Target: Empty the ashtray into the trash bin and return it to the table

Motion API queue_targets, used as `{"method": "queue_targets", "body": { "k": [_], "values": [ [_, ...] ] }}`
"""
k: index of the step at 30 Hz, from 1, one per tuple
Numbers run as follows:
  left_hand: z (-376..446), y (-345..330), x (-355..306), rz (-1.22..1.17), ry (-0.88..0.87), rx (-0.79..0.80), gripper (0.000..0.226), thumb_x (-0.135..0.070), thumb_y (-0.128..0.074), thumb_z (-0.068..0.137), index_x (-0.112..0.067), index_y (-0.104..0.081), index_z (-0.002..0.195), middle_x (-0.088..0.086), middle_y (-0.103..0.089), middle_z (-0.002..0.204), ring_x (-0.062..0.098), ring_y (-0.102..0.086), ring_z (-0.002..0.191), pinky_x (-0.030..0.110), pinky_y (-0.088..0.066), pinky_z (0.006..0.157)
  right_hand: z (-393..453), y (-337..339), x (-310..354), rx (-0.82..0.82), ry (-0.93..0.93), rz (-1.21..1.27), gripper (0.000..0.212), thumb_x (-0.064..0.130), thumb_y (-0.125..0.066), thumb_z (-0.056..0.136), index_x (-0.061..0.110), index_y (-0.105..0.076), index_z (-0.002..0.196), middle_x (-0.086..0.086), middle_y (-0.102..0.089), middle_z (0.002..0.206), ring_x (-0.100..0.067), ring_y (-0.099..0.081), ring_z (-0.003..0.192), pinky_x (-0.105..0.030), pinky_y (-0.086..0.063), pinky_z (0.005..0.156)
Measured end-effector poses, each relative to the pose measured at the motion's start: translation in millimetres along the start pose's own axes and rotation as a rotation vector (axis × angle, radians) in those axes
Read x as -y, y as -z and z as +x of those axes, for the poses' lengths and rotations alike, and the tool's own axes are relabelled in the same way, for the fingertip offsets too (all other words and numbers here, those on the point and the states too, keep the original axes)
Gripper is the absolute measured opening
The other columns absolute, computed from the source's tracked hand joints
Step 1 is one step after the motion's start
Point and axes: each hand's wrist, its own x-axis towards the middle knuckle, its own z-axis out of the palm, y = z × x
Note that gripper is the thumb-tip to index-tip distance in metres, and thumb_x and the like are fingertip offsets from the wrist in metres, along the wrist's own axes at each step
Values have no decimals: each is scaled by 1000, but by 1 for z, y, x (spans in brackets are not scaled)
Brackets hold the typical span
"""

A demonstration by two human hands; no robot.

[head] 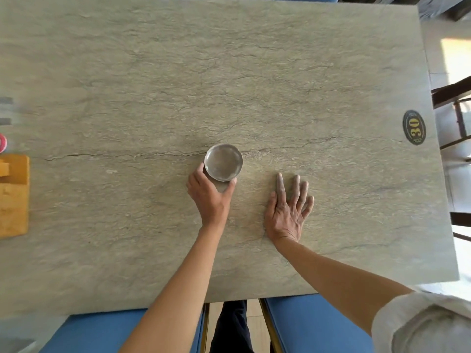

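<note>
A round silver metal ashtray (223,162) stands upright on the grey stone-patterned table (254,85), near its middle. The bowl looks shiny and bare inside. My left hand (209,197) cups its near rim, with the fingers on the left side and the thumb at the lower right edge. To the right of the ashtray, my right hand (288,210) lies flat on the tabletop, fingers spread, holding nothing. No trash bin is in view.
A wooden holder (12,194) sits at the table's left edge, with a red-and-white round item (2,143) behind it. A black oval number tag "30" (414,127) is near the right edge. Blue seat cushions (318,324) flank the near edge; dark chair frames (453,118) stand to the right.
</note>
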Motion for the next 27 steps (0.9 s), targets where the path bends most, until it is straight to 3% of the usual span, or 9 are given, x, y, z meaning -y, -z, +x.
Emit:
{"method": "queue_targets", "body": {
  "k": [3, 18, 27],
  "values": [
    [20, -5, -5, 1, -10, -9, 87, -52, -81, 67, -8, -47, 134, 8, -51, 126, 27, -45, 121, 31, -28, 103, 1, 1, 0, 4, 1, 9, 56, 47, -20, 110, 50, -6, 164, 4, 9, 178, -21, 18, 163, -53, 9, 130],
    [75, -17, -20, 31, -11, -38, 91, -52, -83, 60, -8, -48, 132, 9, -51, 130, 29, -46, 123, 42, -36, 104, 0, 1, 0, -7, 10, 13, 55, 48, -19, 110, 49, -8, 164, 3, 7, 178, -22, 17, 163, -54, 9, 130],
    [81, -15, -16, 40, -49, -16, 93, -53, -81, 62, -6, -47, 135, 12, -50, 130, 31, -45, 122, 42, -34, 105, -1, -2, -2, -40, 40, 31, 55, 48, -19, 110, 50, -9, 164, 3, 6, 178, -21, 16, 163, -55, 8, 130]
  ]
}}
